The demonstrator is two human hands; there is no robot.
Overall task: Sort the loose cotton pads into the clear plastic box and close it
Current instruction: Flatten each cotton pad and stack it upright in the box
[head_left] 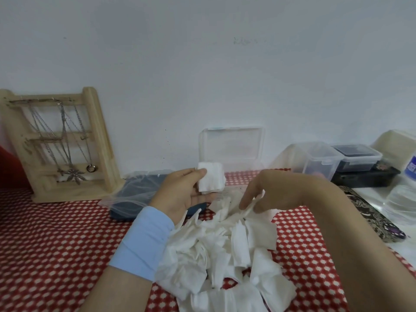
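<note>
A heap of loose white square cotton pads [227, 251] lies on the red patterned cloth in front of me. My left hand [182, 194] holds a small stack of pads [211, 180] pinched between thumb and fingers, lifted above the cloth. My right hand [267, 192] hovers over the far edge of the heap and pinches a single pad [249, 209] with its fingertips. The clear plastic box [231, 147] stands behind the hands against the wall, its lid raised upright; its lower part is hidden behind the held stack.
A wooden jewellery stand [63, 143] with chains stands at the left. A dark flat item in a plastic bag [135, 194] lies behind my left hand. Clear and dark containers [333, 161] crowd the right, beside a patterned phone-like case [373, 217] and a plastic bottle [405, 194].
</note>
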